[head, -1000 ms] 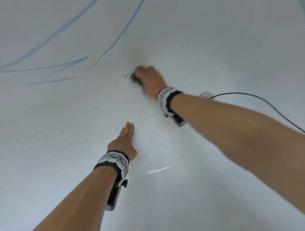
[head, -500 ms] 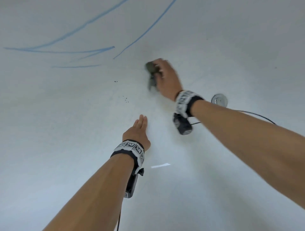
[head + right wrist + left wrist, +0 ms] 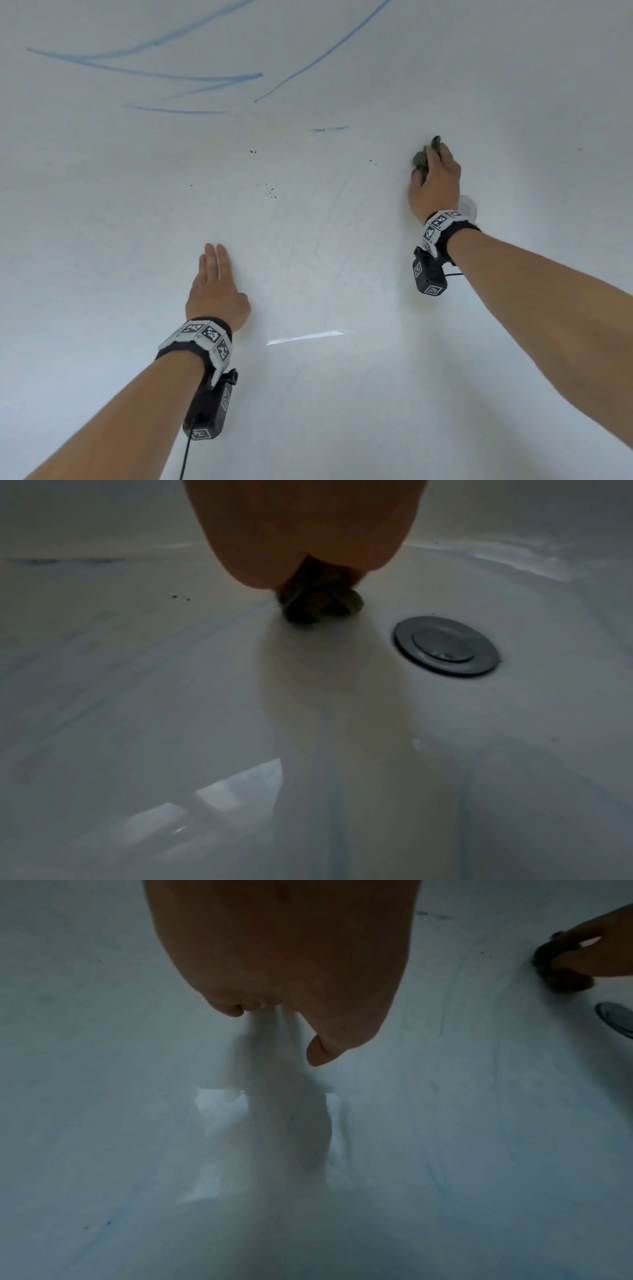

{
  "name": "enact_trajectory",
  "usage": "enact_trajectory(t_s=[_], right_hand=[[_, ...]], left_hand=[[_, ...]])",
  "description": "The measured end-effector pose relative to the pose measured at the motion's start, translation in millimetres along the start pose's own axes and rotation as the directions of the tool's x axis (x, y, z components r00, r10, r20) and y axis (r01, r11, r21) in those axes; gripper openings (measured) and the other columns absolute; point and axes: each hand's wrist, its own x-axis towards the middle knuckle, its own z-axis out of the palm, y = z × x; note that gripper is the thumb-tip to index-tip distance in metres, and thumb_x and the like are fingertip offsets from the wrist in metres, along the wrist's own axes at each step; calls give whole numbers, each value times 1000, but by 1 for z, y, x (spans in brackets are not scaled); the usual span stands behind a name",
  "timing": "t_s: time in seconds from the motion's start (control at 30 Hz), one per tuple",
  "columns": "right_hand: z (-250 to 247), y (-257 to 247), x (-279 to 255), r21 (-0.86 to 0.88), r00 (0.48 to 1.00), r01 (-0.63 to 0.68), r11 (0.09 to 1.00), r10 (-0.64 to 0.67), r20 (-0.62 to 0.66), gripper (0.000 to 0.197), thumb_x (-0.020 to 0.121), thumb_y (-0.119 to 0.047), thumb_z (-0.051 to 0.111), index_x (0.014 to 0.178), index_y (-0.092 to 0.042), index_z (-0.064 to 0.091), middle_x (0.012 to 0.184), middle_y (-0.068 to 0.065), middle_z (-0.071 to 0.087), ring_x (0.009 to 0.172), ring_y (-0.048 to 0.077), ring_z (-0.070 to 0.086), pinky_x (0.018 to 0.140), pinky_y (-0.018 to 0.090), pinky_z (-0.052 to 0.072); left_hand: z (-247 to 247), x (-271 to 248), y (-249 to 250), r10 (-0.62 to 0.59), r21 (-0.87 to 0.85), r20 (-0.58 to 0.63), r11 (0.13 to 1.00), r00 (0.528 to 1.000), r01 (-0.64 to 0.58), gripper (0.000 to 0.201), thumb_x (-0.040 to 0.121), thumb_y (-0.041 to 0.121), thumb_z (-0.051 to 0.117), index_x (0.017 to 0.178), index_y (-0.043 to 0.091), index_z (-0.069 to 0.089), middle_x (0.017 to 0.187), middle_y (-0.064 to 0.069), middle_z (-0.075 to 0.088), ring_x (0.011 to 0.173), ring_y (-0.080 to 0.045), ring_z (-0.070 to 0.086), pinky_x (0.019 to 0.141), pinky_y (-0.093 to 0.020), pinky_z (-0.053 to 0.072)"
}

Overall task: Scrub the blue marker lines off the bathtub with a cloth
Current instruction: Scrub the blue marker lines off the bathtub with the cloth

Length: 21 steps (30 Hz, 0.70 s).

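Note:
Several blue marker lines (image 3: 191,77) cross the far wall of the white bathtub (image 3: 102,222); a short blue dash (image 3: 329,129) lies lower, left of my right hand. My right hand (image 3: 433,171) grips a crumpled dark cloth (image 3: 420,160) (image 3: 318,604) and presses it on the tub floor beside the drain. From the left wrist view the cloth (image 3: 561,972) shows at the far right. My left hand (image 3: 215,284) rests flat on the tub floor with straight fingers and holds nothing.
A round metal drain plug (image 3: 445,645) (image 3: 616,1019) sits just right of the cloth; my right wrist hides most of it in the head view. Small dark crumbs (image 3: 270,192) dot the tub floor. Faint bluish smears (image 3: 329,226) run between my hands.
My right hand has slid the cloth rightward, away from the short blue dash and toward the drain. The left hand stays planted. The head view has shifted, so the lines appear further right.

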Motion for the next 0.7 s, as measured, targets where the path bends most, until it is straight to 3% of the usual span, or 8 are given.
enact_trajectory(t_s=[0.07,0.1,0.23,0.33,0.47,0.57,0.63,0.7], right_hand=[[12,3,1,-6,1000,-25,1000,25,14,42,89,-20,41,129,-10,52,133,6,51,109,28,54,100,34,48],[15,2,2,-9,999,-42,999,42,17,41,90,-17,40,127,-9,53,130,7,53,108,31,55,100,37,48],[22,-18,-4,-20,993,-119,993,118,-27,44,97,-8,43,140,-12,52,148,2,47,136,22,42,114,25,28],[41,-42,-18,12,994,-105,994,106,-22,49,98,-7,39,143,-22,49,154,-4,39,145,13,31,118,32,28],[63,-76,-39,7,999,20,1000,-21,47,60,93,1,36,147,-25,43,157,-12,32,148,9,21,115,31,26],[68,-93,-48,-5,986,73,997,-72,149,67,91,4,38,150,-28,35,160,-10,27,149,9,16,118,41,25],[71,-109,-61,42,955,196,980,-201,218,62,95,1,40,150,-29,36,159,-10,28,149,11,17,117,47,28],[77,-125,-83,93,882,348,933,-359,304,60,98,0,41,149,-30,37,159,-10,29,148,16,23,116,46,31]], left_hand=[[1,1,-8,7,-10,37,1000,999,-6,93,87,12,42,154,19,-22,160,4,-30,151,-14,-14,121,-36,20],[0,2,-10,17,-21,55,1000,998,-16,94,86,11,42,154,21,-23,159,6,-32,150,-12,-16,118,-35,26],[-11,5,-20,61,-40,125,998,990,-56,98,83,7,41,153,30,-23,156,16,-34,149,-5,-16,103,-29,40],[-19,8,-26,90,-14,175,996,980,-89,100,81,6,41,153,35,-22,155,20,-34,148,-2,-15,96,-27,46],[-29,9,-28,100,19,239,994,966,-107,100,80,5,40,153,34,-23,155,19,-35,148,-2,-14,91,-26,47],[-33,11,-29,108,21,262,993,959,-117,100,80,5,41,153,34,-22,155,19,-34,149,-2,-13,91,-27,47],[-34,11,-30,111,23,269,992,957,-122,100,80,5,40,153,34,-22,155,19,-34,149,-2,-12,95,-30,48],[-35,10,-30,112,27,274,992,955,-124,100,80,6,40,153,34,-22,155,19,-34,149,-2,-12,94,-31,48]])
